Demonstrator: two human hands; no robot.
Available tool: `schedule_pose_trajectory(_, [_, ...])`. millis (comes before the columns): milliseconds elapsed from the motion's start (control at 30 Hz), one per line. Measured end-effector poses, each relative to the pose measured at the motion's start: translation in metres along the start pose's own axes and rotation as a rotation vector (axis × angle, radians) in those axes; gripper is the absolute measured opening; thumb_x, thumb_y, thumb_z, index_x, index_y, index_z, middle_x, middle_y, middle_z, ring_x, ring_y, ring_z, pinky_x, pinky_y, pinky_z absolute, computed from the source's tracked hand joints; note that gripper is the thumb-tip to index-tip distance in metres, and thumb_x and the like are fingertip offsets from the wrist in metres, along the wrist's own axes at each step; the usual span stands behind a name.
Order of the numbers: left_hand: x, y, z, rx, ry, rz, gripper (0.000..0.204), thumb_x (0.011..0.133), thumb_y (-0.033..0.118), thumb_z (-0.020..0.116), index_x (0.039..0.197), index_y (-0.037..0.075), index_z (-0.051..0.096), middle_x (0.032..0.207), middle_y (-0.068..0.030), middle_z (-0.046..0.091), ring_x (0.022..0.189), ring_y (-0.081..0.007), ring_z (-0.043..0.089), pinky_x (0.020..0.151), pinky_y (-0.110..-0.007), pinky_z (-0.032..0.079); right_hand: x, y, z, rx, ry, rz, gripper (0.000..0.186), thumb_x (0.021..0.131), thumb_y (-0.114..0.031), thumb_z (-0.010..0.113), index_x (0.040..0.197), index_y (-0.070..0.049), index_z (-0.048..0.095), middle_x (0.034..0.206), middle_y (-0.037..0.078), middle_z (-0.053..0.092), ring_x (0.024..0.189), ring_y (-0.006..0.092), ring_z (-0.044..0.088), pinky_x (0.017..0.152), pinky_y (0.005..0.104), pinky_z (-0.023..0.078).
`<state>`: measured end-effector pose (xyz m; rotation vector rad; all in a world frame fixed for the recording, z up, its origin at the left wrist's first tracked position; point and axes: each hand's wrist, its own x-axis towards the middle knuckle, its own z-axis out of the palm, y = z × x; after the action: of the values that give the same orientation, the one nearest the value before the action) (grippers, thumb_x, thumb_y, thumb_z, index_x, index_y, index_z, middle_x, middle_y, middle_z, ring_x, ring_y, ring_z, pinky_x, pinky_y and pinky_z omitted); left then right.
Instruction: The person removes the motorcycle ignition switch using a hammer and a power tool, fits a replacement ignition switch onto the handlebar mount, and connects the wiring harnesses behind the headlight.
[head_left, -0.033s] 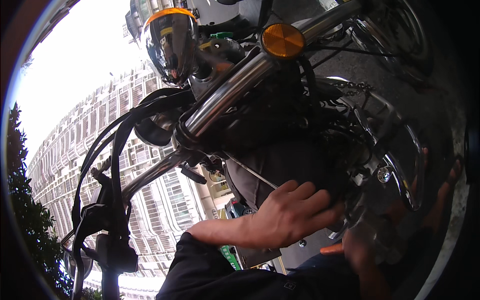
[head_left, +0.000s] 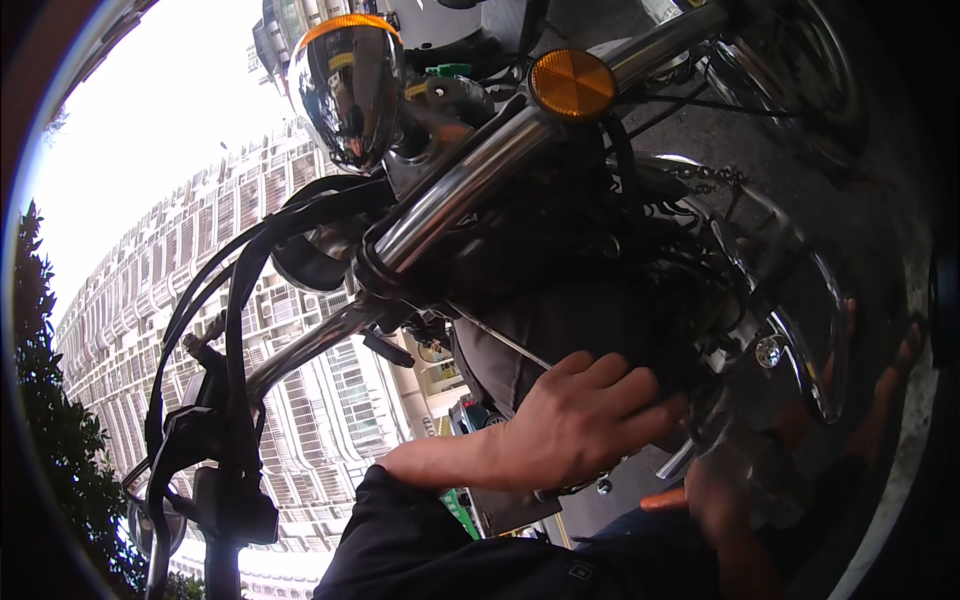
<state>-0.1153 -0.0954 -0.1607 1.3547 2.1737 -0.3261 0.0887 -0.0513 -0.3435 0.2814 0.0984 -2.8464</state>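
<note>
My left hand [head_left: 585, 420] comes in from the lower left out of a black sleeve, its fingers curled beside a dark grey motorcycle part. A thin metal rod [head_left: 505, 342] runs from below the handlebar clamp into the hand's upper side. Whether the rod is a tool or part of the bike I cannot tell. In shade at the lower right is my right hand [head_left: 718, 495], blurred, with a bright orange-lit tip [head_left: 665, 499] beside it. Its fingers and anything in them do not show. Between the hands a short metal bar [head_left: 676, 460] is visible.
A thick chrome tube [head_left: 460, 190] with a round amber reflector [head_left: 573, 84] crosses above my hands. A chrome indicator lamp [head_left: 348, 95] stands upper left, and black cables [head_left: 235, 290] loop down left. A curved chrome bar [head_left: 822, 345] sits right. Skin-coloured shapes [head_left: 888, 385], possibly reflections, show far right.
My left hand has shifted slightly up, still curled beside the same part. More of the short metal bar below its fingers shows now. The bike appears a little further right.
</note>
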Motion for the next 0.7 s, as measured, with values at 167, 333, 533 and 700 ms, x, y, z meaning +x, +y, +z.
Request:
schedule_pose_trajectory(167, [0.002, -0.014, 0.000, -0.006, 0.100, -0.009, 0.036, 0.066, 0.011, 0.070, 0.101, 0.015, 0.069, 0.067, 0.0036, 0.043, 0.055, -0.0093, 0.045, 0.045, -0.023, 0.036, 0.005, -0.006, 0.002, -0.128, -0.043, -0.033, 0.019, 0.088, -0.024, 0.062, 0.089, -0.006, 0.057, 0.066, 0.003, 0.052, 0.054, 0.0132, 0.049, 0.050, 0.0258, 0.043])
schedule_pose_trajectory(333, [0.004, -0.013, -0.028, -0.092, 0.259, 0.070, 0.030, 0.069, 0.014, 0.064, 0.099, 0.011, 0.067, 0.069, 0.0019, 0.042, 0.056, -0.0104, 0.046, 0.046, -0.023, 0.036, 0.003, -0.023, 0.014, -0.402, -0.097, -0.201, 0.018, 0.086, -0.021, 0.063, 0.089, -0.004, 0.058, 0.068, 0.005, 0.054, 0.056, 0.0149, 0.052, 0.051, 0.0271, 0.045])
schedule_pose_trajectory(533, [-0.001, -0.018, -0.032, -0.134, 0.356, 0.115, 0.029, 0.065, 0.014, 0.064, 0.094, 0.012, 0.068, 0.065, 0.0038, 0.039, 0.052, -0.0081, 0.042, 0.043, -0.022, 0.034, 0.006, -0.029, 0.016, -0.569, -0.136, -0.326, 0.018, 0.083, -0.018, 0.064, 0.090, -0.003, 0.059, 0.070, 0.007, 0.057, 0.058, 0.0168, 0.055, 0.052, 0.0287, 0.047])
schedule_pose_trajectory(700, [-0.001, -0.018, -0.032, -0.150, 0.385, 0.125, 0.026, 0.066, 0.014, 0.064, 0.092, 0.012, 0.067, 0.064, 0.0043, 0.039, 0.051, -0.0078, 0.040, 0.042, -0.022, 0.032, 0.006, -0.036, 0.018, -0.635, -0.148, -0.386, 0.018, 0.081, -0.016, 0.065, 0.090, -0.001, 0.059, 0.072, 0.008, 0.059, 0.060, 0.0184, 0.058, 0.053, 0.0301, 0.048])
